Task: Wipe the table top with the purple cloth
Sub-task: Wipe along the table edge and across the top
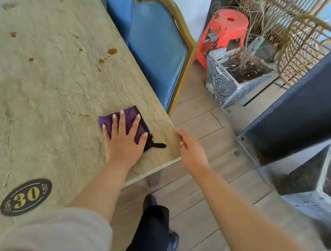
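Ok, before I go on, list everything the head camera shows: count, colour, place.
table top: one, beige stone look, left and centre
purple cloth: one, purple with black edging, folded, near the table's right corner
stains: several, brown, scattered on the far part of the table
number plaque: one, black oval with gold 30, near edge of table
chairs: two, blue with gold frames, along the table's right side
stool: one, red plastic, behind the chairs
planters: two, grey square, on the floor at right
wicker chair: one, tan, top right
pillar: one, dark, right
left hand: flat on the cloth
right hand: at the table's corner edge
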`<control>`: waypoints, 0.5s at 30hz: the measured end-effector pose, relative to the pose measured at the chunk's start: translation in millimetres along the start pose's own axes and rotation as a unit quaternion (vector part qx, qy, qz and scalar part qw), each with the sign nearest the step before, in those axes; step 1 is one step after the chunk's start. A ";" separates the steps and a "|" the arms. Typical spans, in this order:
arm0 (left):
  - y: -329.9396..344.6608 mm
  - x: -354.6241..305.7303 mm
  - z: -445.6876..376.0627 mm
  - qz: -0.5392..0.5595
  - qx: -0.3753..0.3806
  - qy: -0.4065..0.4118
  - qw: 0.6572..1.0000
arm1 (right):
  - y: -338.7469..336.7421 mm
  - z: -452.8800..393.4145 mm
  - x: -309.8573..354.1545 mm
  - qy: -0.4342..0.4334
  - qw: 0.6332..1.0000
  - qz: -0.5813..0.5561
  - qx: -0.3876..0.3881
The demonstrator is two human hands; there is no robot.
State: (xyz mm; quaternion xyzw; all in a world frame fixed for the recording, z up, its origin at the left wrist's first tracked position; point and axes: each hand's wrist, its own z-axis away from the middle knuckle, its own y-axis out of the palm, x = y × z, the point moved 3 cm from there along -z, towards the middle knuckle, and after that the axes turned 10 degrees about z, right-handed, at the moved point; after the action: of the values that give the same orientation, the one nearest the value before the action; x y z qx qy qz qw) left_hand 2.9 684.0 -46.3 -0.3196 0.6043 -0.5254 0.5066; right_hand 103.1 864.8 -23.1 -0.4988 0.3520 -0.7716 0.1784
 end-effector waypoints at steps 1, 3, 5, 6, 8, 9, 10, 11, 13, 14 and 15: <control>4.7 -15.3 3.6 -0.004 -0.007 0.044 0.999 | -1.8 -1.0 -1.5 0.013 1.000 -0.024 -0.002; 15.6 -42.4 23.7 -0.010 -0.005 0.143 0.990 | -4.1 -3.0 -5.0 0.031 0.996 -0.085 -0.011; 22.0 -54.1 46.9 -0.008 0.009 0.219 0.976 | -5.1 -5.1 -8.7 0.044 0.992 -0.116 -0.014; 21.9 -53.2 53.8 -0.003 0.012 0.242 0.970 | -6.0 -5.8 -10.2 0.050 0.991 -0.123 -0.015; 18.1 -43.0 54.8 0.005 0.018 0.261 0.965 | -7.9 -5.9 -12.4 0.055 0.989 -0.138 -0.013; 15.8 -36.9 49.6 0.003 0.019 0.260 0.965 | -9.0 -5.5 -12.6 0.055 0.988 -0.144 -0.009; 14.1 -31.5 40.4 -0.002 0.021 0.249 0.968 | -10.2 -4.9 -12.5 0.055 0.987 -0.149 -0.005; 12.7 -27.1 27.3 -0.004 0.022 0.221 0.975 | -10.8 -4.5 -12.7 0.055 0.987 -0.151 0.000; 11.0 -21.7 -5.7 0.003 0.008 0.137 0.990 | -10.6 -3.8 -13.5 0.053 0.988 -0.143 0.013; 10.9 -23.3 -21.9 0.007 -0.002 0.096 0.995 | -10.6 -3.7 -14.0 0.050 0.989 -0.136 0.018; 11.9 -26.8 -36.5 0.006 -0.006 0.061 0.998 | -10.3 -3.8 -13.9 0.047 0.991 -0.126 0.021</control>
State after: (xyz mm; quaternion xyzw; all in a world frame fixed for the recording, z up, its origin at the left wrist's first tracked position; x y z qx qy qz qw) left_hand -22.4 722.9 -52.7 -0.2863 0.6395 -0.5372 0.4695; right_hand 106.5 881.9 -25.6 -0.4985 0.2780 -0.8178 0.0736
